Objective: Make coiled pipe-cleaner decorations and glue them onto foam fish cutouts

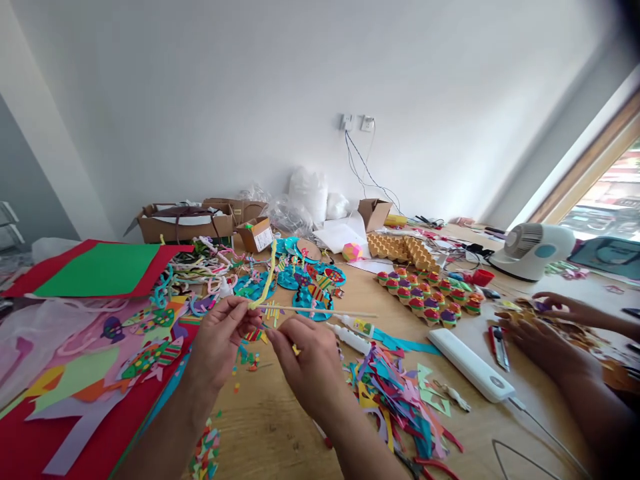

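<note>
Pipe cleaner (271, 277) pale yellow; stick (325, 311) plain pale tan; bench (265, 420) warm brown, wood-grained; near left edge, green sheet (100, 269) on red sheet (167, 258), paper fish (145, 358) green with multicoloured dots, striped tail (173, 351); toward back edge, discs (290, 275) turquoise, ball (352, 252) pink-and-yellow patched, bare egg carton (387, 247) tan; painted egg carton (430, 295) red, green, yellow, purple; paper strips (393, 393) purple, blue, pink; cutter (499, 347) red-and-grey; toward right edge, fan (560, 241) white, blue-grey hub (545, 251)

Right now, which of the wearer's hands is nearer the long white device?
Right. The right hand is left of the long white device, paper strips between them; the left hand is farther left.
</note>
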A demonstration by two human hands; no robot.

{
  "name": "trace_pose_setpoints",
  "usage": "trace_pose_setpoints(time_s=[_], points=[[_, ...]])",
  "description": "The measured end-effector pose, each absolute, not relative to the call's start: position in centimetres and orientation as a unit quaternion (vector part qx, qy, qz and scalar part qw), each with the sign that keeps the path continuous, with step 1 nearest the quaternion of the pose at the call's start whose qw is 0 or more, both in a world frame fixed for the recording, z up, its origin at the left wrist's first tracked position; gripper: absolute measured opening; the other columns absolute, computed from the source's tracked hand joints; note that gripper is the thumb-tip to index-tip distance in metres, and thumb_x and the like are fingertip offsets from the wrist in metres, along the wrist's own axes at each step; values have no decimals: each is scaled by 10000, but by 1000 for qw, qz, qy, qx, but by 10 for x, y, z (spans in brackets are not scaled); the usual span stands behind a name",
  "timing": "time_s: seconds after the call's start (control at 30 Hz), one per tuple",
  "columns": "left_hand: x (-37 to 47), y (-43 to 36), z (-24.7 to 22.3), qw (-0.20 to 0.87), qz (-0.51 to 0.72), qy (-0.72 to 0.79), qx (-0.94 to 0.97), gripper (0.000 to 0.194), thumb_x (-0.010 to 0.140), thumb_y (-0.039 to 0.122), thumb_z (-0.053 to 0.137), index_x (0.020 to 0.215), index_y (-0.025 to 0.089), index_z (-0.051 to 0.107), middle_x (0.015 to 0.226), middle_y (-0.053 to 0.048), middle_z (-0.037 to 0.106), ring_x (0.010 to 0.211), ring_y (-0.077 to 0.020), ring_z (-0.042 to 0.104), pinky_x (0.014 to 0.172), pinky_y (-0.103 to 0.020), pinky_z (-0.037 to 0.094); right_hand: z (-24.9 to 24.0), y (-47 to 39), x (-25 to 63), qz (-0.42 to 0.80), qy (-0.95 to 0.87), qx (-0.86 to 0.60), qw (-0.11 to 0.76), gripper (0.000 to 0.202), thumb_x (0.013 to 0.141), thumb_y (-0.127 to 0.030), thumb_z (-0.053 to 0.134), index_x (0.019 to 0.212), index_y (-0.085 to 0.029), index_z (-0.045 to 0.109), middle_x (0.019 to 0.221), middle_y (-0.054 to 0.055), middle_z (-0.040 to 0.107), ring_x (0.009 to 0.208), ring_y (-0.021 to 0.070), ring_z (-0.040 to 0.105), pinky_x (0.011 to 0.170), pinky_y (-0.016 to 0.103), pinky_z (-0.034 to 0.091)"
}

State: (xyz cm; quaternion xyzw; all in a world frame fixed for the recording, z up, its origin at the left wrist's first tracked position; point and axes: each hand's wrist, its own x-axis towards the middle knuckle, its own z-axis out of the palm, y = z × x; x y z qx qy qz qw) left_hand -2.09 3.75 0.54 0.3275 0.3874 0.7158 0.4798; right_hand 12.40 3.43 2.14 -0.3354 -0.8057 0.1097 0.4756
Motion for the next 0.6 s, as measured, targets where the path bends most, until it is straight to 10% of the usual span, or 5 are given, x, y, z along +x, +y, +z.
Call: trace_pose_setpoints(time_s=[0.27,0.43,0.6], points=[[-17,32,6,606,678,350,224,179,568,119,736,699,146,617,585,-6,670,505,-66,604,465,-105,476,-16,69,111,64,-763,-278,581,271,839,-119,463,1091,-169,549,1198,129,521,1066,188,493,825,322,424],[-10,31,3,601,664,347,278,178,588,191,748,700,153,615,605,9,660,525,-64,592,478,-113,467,-11,74,116,94,-777,-270,561,122,831,-192,534,792,-199,649,837,41,671,771,155,551,759,316,401],[-15,33,-1,398,696,409,436,86,689,258,648,705,182,610,584,37,619,536,-91,573,508,-164,466,-14,63,98,510,-612,-282,534,164,759,-293,574,658,-172,619,582,-3,564,553,122,487,541,241,379]])
